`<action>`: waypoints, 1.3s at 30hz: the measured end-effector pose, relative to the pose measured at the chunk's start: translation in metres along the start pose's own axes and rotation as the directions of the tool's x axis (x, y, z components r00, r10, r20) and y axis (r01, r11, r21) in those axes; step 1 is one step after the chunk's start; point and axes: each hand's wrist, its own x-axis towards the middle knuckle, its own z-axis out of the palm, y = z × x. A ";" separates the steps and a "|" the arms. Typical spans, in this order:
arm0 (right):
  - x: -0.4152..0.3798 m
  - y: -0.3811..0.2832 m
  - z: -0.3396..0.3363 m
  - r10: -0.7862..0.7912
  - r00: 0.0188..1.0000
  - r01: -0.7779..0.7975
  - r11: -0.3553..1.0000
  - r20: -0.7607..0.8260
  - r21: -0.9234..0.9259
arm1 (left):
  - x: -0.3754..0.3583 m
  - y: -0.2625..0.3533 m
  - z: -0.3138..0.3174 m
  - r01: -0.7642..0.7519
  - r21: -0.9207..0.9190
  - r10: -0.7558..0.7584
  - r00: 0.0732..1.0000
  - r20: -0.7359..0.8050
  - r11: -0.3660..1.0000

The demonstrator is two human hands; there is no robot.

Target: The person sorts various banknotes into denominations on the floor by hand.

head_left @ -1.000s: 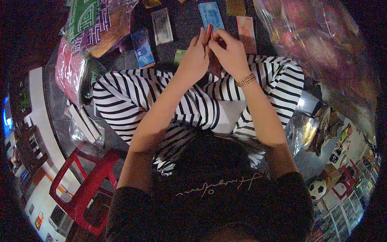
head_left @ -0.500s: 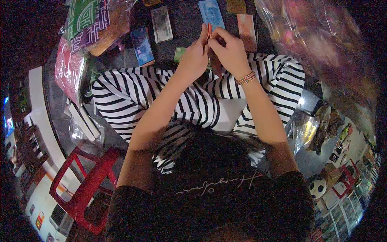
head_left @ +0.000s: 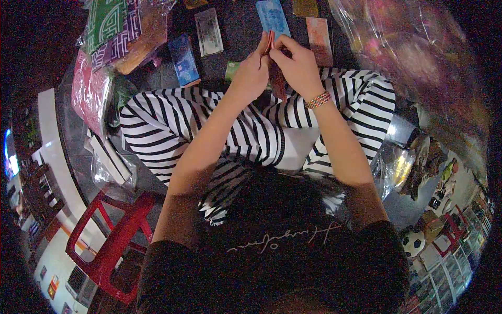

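Note:
Both my hands meet over my crossed legs around some reddish paper notes (head_left: pixel 277 83), which hang down between them with a folded edge sticking up at the fingertips. My left hand (head_left: pixel 253 73) is closed on the notes from the left. My right hand (head_left: pixel 298 65), with a woven bracelet at its wrist, pinches them from the right. Beyond the hands lies a light blue note (head_left: pixel 273 20). An orange-red note (head_left: pixel 319 41) is to the right. On the left are a grey note (head_left: pixel 209 32) and a dark blue stack (head_left: pixel 183 60). A green note (head_left: pixel 232 69) is partly hidden by my left hand.
Plastic-wrapped patterned packets (head_left: pixel 91 91) lie at the left. A large clear plastic bag (head_left: pixel 402 52) fills the upper right. A red plastic stool (head_left: pixel 112 246) stands at the lower left, and a football (head_left: pixel 413 243) is at the lower right.
The hands have barely moved. The reddish notes between them hang slightly differently, with more of their face showing.

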 end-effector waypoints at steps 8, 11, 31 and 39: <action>0.006 0.005 -0.002 0.123 0.992 -0.123 0.991 0.001 0.052 | 0.012 -0.013 -0.004 -0.012 -0.134 0.003 0.998 -0.066 0.991; 0.010 0.006 -0.008 0.147 0.984 -0.146 0.989 -0.099 0.016 | 0.033 -0.041 -0.008 0.025 -0.115 -0.045 0.984 -0.171 0.993; 0.019 0.050 -0.010 -0.073 0.996 0.076 0.994 -0.048 0.072 | 0.073 -0.072 -0.015 0.016 -0.108 -0.025 0.996 -0.083 0.994; 0.010 0.012 0.002 0.147 0.983 -0.176 0.920 0.107 0.350 | 0.001 0.010 -0.020 0.262 -0.618 -0.249 0.962 0.110 0.741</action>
